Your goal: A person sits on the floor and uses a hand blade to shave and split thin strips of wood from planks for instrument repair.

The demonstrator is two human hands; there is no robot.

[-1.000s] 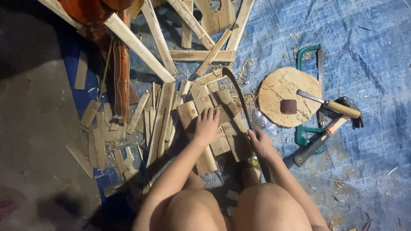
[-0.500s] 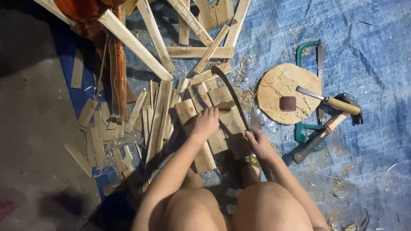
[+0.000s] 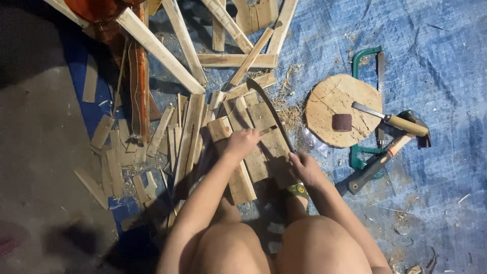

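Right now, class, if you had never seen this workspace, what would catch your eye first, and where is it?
At the centre, the left hand presses on a pile of flat wood pieces while the right hand holds a long curved blade lying across them. To the right, on the blue tarp, a round wooden slab carries a chisel, with a hammer and a green hacksaw beside it.

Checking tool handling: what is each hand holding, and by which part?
Right hand holds the long curved dark blade at its handle end. Left hand rests on a flat pale wooden slat, steadying its upper part.
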